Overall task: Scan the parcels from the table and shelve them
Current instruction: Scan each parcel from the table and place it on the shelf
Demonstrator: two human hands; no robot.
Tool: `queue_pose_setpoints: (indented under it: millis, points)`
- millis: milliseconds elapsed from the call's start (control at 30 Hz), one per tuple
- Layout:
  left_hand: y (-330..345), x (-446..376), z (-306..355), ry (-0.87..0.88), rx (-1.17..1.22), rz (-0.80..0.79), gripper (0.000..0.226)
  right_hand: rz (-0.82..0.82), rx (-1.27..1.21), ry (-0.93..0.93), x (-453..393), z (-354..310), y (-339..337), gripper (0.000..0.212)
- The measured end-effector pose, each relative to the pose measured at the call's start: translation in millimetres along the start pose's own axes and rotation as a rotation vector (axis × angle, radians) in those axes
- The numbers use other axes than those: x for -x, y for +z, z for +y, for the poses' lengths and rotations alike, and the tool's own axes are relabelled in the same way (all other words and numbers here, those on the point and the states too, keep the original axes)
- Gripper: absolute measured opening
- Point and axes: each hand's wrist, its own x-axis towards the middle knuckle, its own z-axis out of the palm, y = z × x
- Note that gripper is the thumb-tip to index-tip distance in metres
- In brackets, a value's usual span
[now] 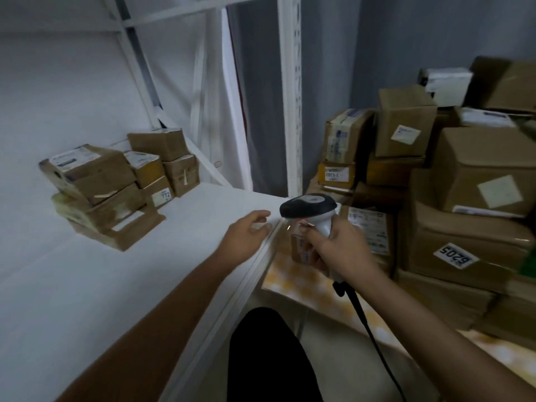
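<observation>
My right hand (342, 245) grips the white handle of a barcode scanner (310, 208) with a dark head, held over the table's left end. Just below the scanner a small brown parcel (300, 248) stands on the table, partly hidden by my hand. My left hand (246, 236) hovers empty over the front right corner of the white shelf (145, 285), fingers loosely spread. Several brown parcels (116, 181) are stacked at the back left of that shelf. A big pile of cardboard parcels (464, 184) covers the table on the right.
The table has a yellow patterned top (304, 288). A white upright post (291, 97) stands between shelf and table. The scanner's black cable (368, 329) hangs down toward my dark trouser leg (266, 358). A grey wall is behind.
</observation>
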Motion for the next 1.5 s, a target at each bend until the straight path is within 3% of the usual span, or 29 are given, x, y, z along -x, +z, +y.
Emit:
queue_pose_setpoints:
  millis: [167, 333, 433, 633, 800, 933, 1067, 1367, 1500]
  points:
    - [50.6, 0.3, 26.5, -0.157, 0.155, -0.164, 0.068, 0.136, -0.065, 0.044, 7.2, 17.4, -24.9, 0.032]
    - [90.7, -9.4, 31.3, -0.191, -0.064, -0.043, 0.091, 0.191, -0.144, 0.067, 21.0, 27.5, -39.5, 0.030]
    - [100.3, -12.5, 36.9, -0.221, -0.044, -0.006, 0.105, 0.200, -0.186, 0.078, 28.8, 30.9, -43.9, 0.032]
    - [88.7, -18.1, 30.9, -0.156, -0.162, -0.048, 0.108, 0.200, -0.229, 0.104, 37.0, 32.3, -52.1, 0.030]
    - [80.6, -16.6, 39.2, -0.070, -0.266, -0.110, 0.089, 0.197, -0.267, 0.118, 42.7, 34.0, -56.6, 0.025]
    - [80.0, -25.5, 46.8, -0.063, -0.383, -0.174, 0.106, 0.191, -0.266, 0.116, 46.0, 36.4, -54.7, 0.027]
    - [79.4, -32.5, 57.3, -0.098, -0.462, -0.218, 0.099, 0.173, -0.265, 0.122, 47.4, 36.7, -54.3, 0.027]
    - [78.3, -27.8, 37.8, -0.111, -0.368, -0.116, 0.116, 0.154, -0.300, 0.131, 42.8, 35.9, -54.8, 0.027]
    - [45.6, -22.5, 27.1, 0.010, -0.227, 0.013, 0.103, 0.118, -0.310, 0.134, 38.7, 38.3, -56.7, 0.026]
